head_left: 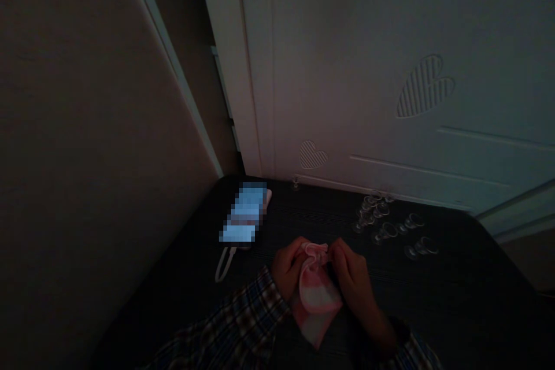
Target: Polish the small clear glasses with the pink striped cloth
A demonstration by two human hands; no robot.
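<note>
A pink and white cloth is bunched between my two hands over the dark table, its lower corner hanging towards me. My left hand is closed on the cloth's upper left side. On the other side my right hand has its fingers pinched at the gathered top edge. Whether something small is wrapped inside the cloth cannot be seen. Several small clear stemmed glasses sit to the right beyond my right hand, some of them lying on their sides.
A lit phone with a white cable lies on the dark table at the left. One more small glass stands at the back edge. A white panel with heart reliefs rises behind; a wall borders the left.
</note>
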